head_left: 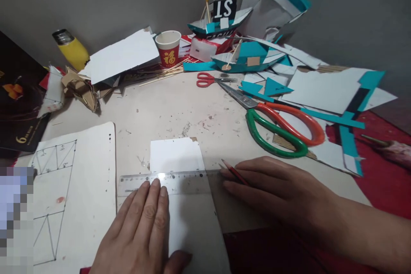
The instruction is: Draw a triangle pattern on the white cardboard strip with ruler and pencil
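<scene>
My left hand (141, 222) lies flat with fingers stretched out, its fingertips pressing on a clear plastic ruler (186, 183). Beneath the ruler is a strip of white card (175, 154), which runs toward me past my thumb. My right hand (279, 192) is closed around a red and dark pencil (236, 172); its point sticks up to the left near the ruler's right end. To the left lies a white sheet (93, 171) with a truss-like line drawing on it.
Large scissors (276, 132) with red and green handles lie beyond my right hand, near small red scissors (205, 79). Farther back stand a paper cup (168, 51), a yellow bottle (72, 49), two card boats (250, 58) and card scraps (324, 90). A dark box (19, 98) borders the left.
</scene>
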Demonstrator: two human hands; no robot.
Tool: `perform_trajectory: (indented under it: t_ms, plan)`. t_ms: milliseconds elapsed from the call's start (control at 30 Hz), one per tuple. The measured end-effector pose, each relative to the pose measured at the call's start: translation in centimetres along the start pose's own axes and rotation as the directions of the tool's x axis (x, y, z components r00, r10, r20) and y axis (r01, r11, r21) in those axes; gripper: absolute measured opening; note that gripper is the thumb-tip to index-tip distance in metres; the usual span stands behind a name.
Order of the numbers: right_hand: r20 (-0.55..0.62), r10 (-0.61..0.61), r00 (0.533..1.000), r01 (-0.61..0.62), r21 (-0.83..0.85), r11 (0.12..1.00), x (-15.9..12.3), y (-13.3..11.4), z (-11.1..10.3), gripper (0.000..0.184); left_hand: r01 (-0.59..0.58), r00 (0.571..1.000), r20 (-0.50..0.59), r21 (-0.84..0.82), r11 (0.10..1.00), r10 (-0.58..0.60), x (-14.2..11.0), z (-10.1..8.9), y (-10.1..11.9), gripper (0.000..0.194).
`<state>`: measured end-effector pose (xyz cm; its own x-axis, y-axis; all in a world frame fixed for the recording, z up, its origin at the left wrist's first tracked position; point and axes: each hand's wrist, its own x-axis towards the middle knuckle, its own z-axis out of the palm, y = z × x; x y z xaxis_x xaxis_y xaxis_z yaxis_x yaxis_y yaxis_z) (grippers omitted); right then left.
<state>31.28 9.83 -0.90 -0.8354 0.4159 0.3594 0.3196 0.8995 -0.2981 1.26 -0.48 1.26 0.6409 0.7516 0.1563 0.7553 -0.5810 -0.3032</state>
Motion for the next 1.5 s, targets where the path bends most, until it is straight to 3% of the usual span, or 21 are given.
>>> perform_trajectory:
  t_ms: [333,967,1500]
  plan:
    - [0.039,0.03,0.999,-0.029,-0.048,0.998,-0.6,0.0,0.0,0.044,-0.013,1.0,-0.001,-0.004,1.0,0.013,0.0,0.4,-0.4,0.075]
    - [-0.09,0.016,0.996,-0.022,-0.061,0.998,0.0,-0.6,0.1,0.032,-0.051,0.997,-0.051,0.019,0.999,0.052,-0.5,1.1,-0.5,0.072]
    - [-0.054,0.022,0.998,-0.026,-0.075,0.997,0.0,-0.6,0.0,0.031,-0.042,0.999,-0.026,0.006,0.999,0.042,-0.1,0.8,-0.5,0.07]
